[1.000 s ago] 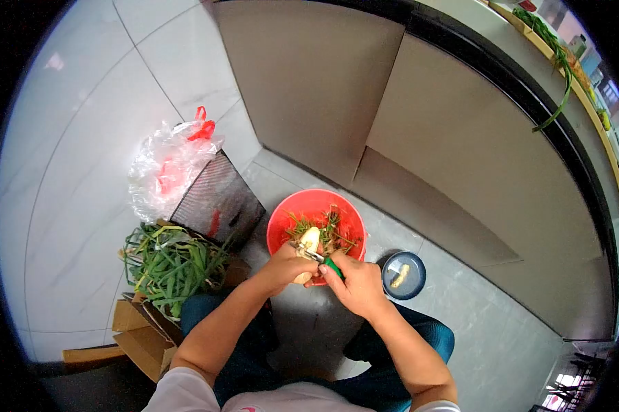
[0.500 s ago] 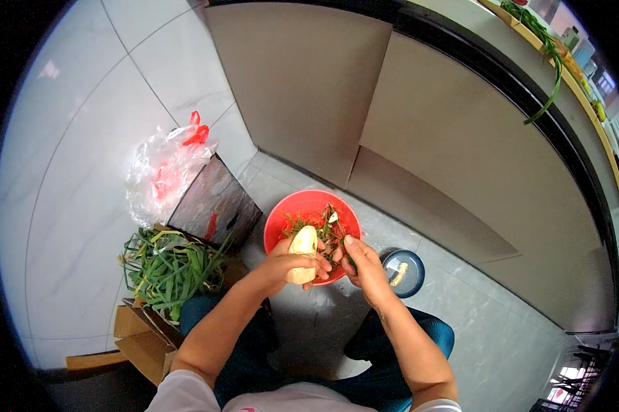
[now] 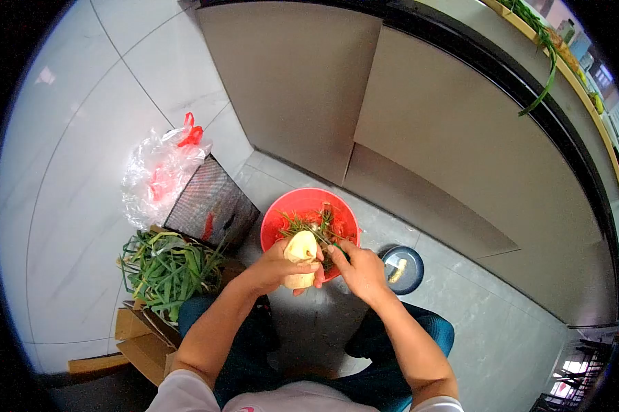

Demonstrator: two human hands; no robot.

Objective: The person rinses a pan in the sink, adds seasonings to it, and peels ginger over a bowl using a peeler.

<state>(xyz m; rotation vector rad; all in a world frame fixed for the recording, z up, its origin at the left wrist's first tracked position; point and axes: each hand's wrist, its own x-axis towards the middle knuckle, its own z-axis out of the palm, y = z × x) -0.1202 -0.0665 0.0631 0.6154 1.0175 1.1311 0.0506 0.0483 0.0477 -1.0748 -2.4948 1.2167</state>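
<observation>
A pale yellow peeled vegetable [image 3: 300, 248] is held in my left hand [image 3: 279, 268], with a dark spot on its upper part. My right hand [image 3: 359, 272] is closed around a green-handled peeler [image 3: 340, 250], just right of the vegetable; its blade is hard to make out. Both hands are over the near edge of a red basin [image 3: 269, 218], which holds green stems and scraps. Right of the basin, a dark blue bowl [image 3: 411, 280] contains a pale knobbly piece [image 3: 397, 270].
Left of the basin stands a mesh bin [image 3: 212, 202] with a clear plastic bag [image 3: 156, 180] beside it. Leafy greens [image 3: 171, 271] lie above an open cardboard box [image 3: 139, 337]. Cabinets [image 3: 289, 82] rise beyond the basin, and more greens [image 3: 544, 41] hang off the counter.
The peeler was against the vegetable a second ago and is now apart from it, to the right. My left hand has turned the vegetable, showing more of its pale surface.
</observation>
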